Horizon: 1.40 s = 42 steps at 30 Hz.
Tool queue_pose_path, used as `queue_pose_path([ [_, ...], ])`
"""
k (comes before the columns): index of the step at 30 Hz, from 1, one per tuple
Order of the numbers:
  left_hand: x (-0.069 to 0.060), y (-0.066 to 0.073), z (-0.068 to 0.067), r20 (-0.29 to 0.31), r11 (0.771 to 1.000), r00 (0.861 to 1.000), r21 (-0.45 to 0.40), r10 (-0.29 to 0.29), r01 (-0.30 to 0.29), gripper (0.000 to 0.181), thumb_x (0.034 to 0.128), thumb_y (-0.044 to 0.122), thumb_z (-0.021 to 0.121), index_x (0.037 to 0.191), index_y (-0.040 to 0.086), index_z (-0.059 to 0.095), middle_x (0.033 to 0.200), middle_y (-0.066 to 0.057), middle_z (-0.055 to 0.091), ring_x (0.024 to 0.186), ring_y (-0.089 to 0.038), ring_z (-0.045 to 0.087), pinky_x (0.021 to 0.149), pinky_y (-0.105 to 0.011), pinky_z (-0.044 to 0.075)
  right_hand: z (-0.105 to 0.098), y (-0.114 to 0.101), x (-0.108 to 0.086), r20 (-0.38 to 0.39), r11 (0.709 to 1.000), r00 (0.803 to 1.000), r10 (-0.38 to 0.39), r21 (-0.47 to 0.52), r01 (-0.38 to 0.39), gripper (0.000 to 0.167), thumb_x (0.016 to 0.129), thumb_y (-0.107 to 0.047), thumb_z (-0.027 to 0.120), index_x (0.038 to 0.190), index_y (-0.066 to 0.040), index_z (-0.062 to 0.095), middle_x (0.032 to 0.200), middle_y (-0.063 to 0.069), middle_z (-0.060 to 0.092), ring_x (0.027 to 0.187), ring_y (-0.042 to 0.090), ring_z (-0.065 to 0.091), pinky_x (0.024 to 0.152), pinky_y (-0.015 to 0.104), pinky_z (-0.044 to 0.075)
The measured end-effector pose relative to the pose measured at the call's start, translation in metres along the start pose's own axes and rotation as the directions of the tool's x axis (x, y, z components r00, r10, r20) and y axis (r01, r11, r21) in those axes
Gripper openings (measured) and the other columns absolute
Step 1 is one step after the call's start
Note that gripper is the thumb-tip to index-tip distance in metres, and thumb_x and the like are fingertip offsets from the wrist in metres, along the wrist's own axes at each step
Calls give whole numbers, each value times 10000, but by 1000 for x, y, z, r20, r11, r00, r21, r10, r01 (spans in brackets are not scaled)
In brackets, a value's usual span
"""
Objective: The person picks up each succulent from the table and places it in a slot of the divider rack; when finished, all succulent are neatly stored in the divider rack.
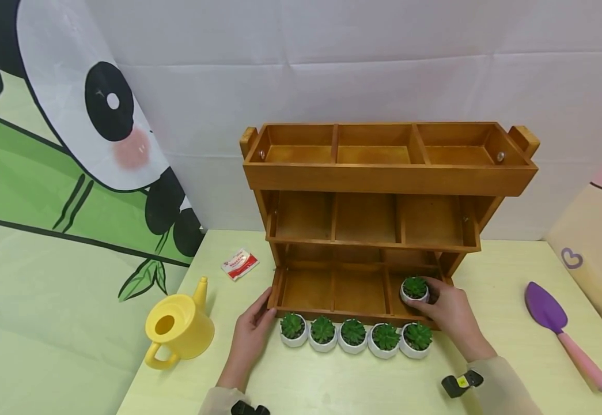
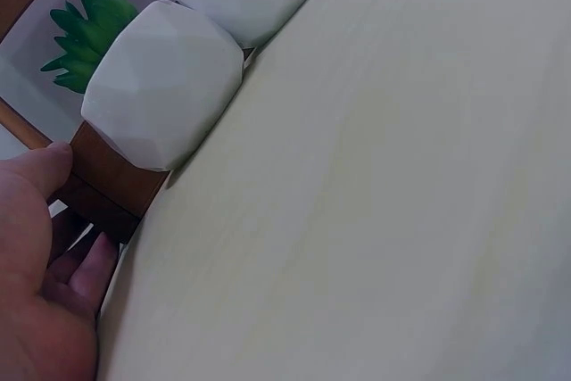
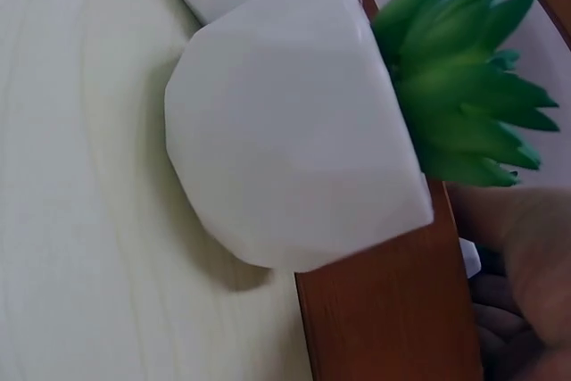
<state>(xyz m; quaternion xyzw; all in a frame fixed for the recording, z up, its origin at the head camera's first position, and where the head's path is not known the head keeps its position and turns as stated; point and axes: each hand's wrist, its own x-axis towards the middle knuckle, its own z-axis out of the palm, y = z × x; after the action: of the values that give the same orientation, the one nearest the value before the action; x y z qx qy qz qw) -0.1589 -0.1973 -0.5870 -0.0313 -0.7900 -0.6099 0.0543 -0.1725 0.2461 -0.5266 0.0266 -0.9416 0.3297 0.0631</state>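
A wooden three-tier shelf (image 1: 391, 180) with divided trays stands on the table. My right hand (image 1: 451, 311) grips a small succulent in a white pot (image 1: 415, 290) over the right compartment of the bottom tray. In the right wrist view that held pot is mostly hidden behind a nearer white pot (image 3: 294, 131). At the bottom tray's front left corner, my left hand (image 1: 253, 329) holds the wood, thumb at the front and fingers along the side. Several more potted succulents (image 1: 353, 336) stand in a row along the tray's front edge.
A yellow watering can (image 1: 184, 325) stands to the left, with a red and white packet (image 1: 240, 264) behind it. On the right lies a purple trowel with a pink handle (image 1: 546, 306). A pale cloth (image 1: 358, 63) hangs behind the shelf.
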Motion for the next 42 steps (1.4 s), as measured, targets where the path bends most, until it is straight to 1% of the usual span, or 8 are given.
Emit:
queue_pose_path([
  [7,0,2,0,-5,999,1000,-29,29,-29,496,1047,118,652,1528,200,562,1551,-42,521,1372,-227,536,1074,-199,468,2,-2,1,6,1000,1000,9,-9,-9,655,855,-329,892,1299,87,649,1152,276,713,1044,435,677,899,607,579],
  [8,-1,7,0,-5,999,1000,-35,29,-29,496,1046,94,649,1528,170,560,1550,-64,521,1372,-240,534,1072,-195,469,2,-2,1,7,1000,1000,10,-10,-10,658,857,-332,890,1301,89,647,1155,278,711,1049,438,676,901,609,578],
  [20,0,4,1,-21,1000,1000,-28,10,-10,498,1039,94,657,1520,186,570,1542,-46,531,1365,-230,545,1055,-171,471,-2,-8,2,34,999,998,47,-10,-46,687,851,-329,889,1270,143,619,1134,314,695,1011,439,674,873,604,587],
  [23,0,9,2,-25,1000,1000,-25,-4,4,500,1041,69,647,1527,151,558,1550,-70,520,1373,-258,537,1053,-160,465,-2,-9,2,47,997,996,79,-13,-78,709,856,-339,883,1280,155,602,1156,333,682,1033,452,672,897,608,586],
  [26,-3,20,2,-16,1000,1000,-25,-4,4,500,1039,32,639,1526,80,543,1549,-121,513,1372,-297,536,1050,-162,466,-2,-10,1,57,994,993,106,-13,-106,739,852,-352,883,1279,171,584,1169,357,665,1052,480,663,913,623,579],
  [30,-6,31,1,-8,1000,1000,-23,-9,9,496,1034,19,641,1519,39,539,1540,-143,518,1359,-294,546,1045,-171,478,-1,-9,1,57,993,991,121,-8,-121,736,847,-347,886,1275,169,580,1167,354,664,1058,487,660,919,627,575],
  [38,1,4,2,-21,1000,1000,-24,-8,8,503,1040,73,652,1525,170,563,1547,-54,526,1368,-250,543,1050,-164,469,-2,-8,0,55,993,992,115,6,-115,798,850,-387,881,1324,166,555,1211,360,647,1073,479,647,912,629,569],
  [42,1,1,1,-12,1000,1000,-11,17,-17,500,1045,114,655,1529,195,561,1550,-51,524,1370,-257,544,1050,-181,474,-5,-9,-3,54,992,991,120,26,-121,809,847,-397,883,1355,141,556,1142,286,677,980,391,644,850,543,583],
])
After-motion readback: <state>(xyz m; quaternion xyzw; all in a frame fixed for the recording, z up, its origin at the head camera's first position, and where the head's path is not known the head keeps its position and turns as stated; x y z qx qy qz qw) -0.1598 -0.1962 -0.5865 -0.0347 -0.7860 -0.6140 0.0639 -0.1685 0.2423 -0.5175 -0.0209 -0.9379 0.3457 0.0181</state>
